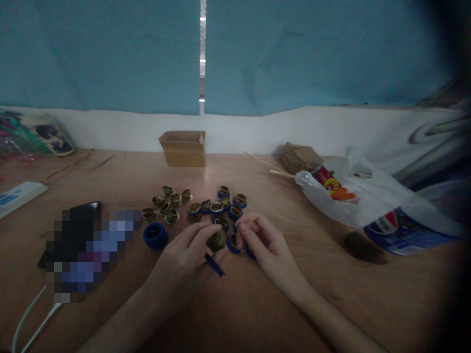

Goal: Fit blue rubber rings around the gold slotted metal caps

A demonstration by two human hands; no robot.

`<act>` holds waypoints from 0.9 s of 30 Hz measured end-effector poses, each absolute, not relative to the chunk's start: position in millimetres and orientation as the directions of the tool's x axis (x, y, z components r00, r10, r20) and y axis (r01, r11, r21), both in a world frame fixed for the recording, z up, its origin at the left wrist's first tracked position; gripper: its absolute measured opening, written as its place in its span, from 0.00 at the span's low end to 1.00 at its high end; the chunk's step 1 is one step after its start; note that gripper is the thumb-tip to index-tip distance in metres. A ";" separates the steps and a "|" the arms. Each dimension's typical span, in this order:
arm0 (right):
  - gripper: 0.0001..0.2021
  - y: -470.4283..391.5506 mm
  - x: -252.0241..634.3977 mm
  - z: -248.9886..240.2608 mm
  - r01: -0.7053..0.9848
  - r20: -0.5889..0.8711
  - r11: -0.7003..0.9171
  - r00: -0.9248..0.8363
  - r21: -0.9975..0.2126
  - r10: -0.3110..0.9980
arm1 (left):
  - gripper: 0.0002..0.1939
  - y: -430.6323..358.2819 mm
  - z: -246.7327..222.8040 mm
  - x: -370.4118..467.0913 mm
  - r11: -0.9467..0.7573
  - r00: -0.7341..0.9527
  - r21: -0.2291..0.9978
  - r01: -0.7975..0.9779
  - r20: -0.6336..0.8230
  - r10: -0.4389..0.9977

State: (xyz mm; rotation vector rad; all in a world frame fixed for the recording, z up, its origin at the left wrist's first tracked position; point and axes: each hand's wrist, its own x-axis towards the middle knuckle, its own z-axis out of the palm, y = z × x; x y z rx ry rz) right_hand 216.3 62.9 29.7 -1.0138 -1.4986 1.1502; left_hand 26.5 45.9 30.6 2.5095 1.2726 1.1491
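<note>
My left hand (191,250) is closed around a round brass-coloured disc (216,240), held just above the table. A short strip of dark blue ribbon (214,264) hangs below the disc. Close to its right, my right hand (263,240) has thumb and fingertips pinched together; what they grip, if anything, cannot be made out. Several blue-edged metal discs with clips on top (235,212) lie beyond and partly under my hands. To their left is a group of plain brass-coloured clip discs (164,206). A roll of blue ribbon (155,236) stands left of my left hand.
An open cardboard box (186,149) stands against the back wall. On the right lie a crumpled brown package (301,157), a white plastic bag (331,211) and a blue Pepsi-marked item (408,233). A dark phone-like object (88,211), white cables (33,306) and a power strip (22,196) occupy the left.
</note>
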 end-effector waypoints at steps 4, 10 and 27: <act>0.07 63.3 216.8 30.7 0.042 0.197 0.208 -0.185 -0.977 0.963 | 0.15 61.5 85.0 -7.2 -0.443 0.230 0.318 0.838 0.530 0.816; 0.07 64.3 216.4 30.1 0.043 0.186 0.198 -0.191 -0.979 0.964 | 0.20 162.1 104.5 -49.2 -0.289 0.272 0.059 0.956 0.198 0.942; 0.07 64.1 219.9 29.8 0.065 0.172 0.187 -0.194 -0.980 0.966 | 0.16 264.7 29.4 -43.8 -0.435 0.434 0.051 0.899 -0.240 0.868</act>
